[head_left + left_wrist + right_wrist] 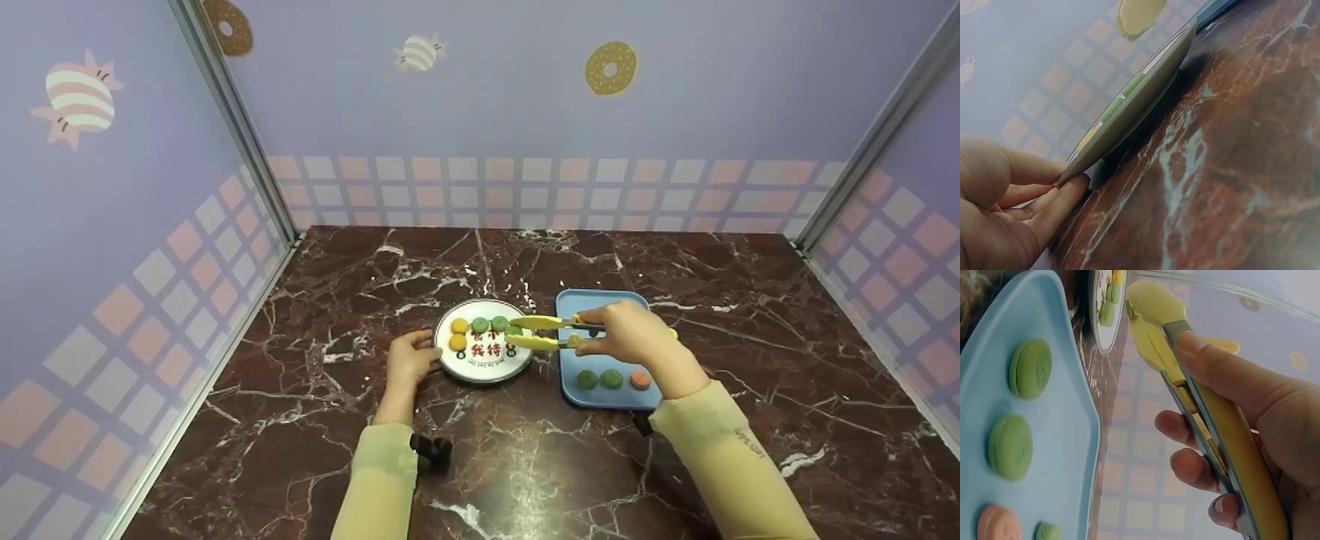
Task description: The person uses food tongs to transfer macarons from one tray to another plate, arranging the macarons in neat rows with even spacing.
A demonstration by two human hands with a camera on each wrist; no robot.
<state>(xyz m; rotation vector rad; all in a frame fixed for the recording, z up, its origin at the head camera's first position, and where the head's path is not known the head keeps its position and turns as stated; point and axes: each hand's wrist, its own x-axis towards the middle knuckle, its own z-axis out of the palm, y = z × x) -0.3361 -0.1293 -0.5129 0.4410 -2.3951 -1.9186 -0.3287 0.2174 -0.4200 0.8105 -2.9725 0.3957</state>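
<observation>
My left hand (409,360) pinches the near-left rim of a round white plate (484,370) with red characters; in the left wrist view the thumb lies at the rim's top and fingers (1064,205) beneath it. On the plate sit two yellow macarons (458,334) and two green macarons (490,325). My right hand (634,334) grips yellow-tipped metal tongs (541,322). Their tips hold another green macaron (514,330) over the plate's right side, mostly hidden by the tips. In the right wrist view only a green edge of it shows between the tongs' tips.
Right of the plate lies a blue tray (568,360), partly covered by my right hand. Near its front are two green macarons (598,379) and a pink one (640,379); the right wrist view shows another green macaron (1048,532). Patterned walls enclose the marbled tabletop (360,300).
</observation>
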